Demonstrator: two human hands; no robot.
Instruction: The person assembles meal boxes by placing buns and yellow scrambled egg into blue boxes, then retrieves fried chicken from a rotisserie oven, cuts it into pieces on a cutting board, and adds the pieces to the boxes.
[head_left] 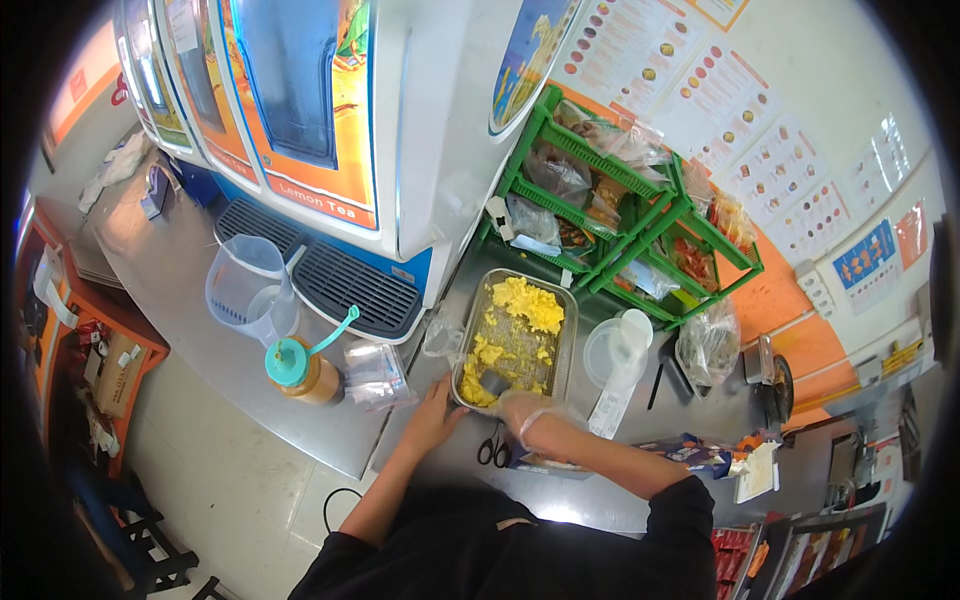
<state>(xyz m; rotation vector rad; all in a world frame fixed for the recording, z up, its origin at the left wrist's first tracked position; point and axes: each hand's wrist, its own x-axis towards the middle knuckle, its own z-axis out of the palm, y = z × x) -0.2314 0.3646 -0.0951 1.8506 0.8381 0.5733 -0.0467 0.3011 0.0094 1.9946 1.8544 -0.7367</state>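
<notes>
Steel counter under drink dispensers, poster-covered wall behind.

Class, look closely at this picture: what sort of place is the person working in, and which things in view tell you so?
Probably a small food stall or takeaway kitchen: a drink dispenser stands on the steel counter, picture menus cover the wall, and the gloved right hand works in a metal tray of yellow food.

We see a dull, brushed-metal tray of soft, lumpy yellow food on a smooth, faintly shiny steel table. Our right hand wears a thin, crinkled clear plastic glove. Nearby are a translucent plastic jug and a green plastic rack.
</notes>
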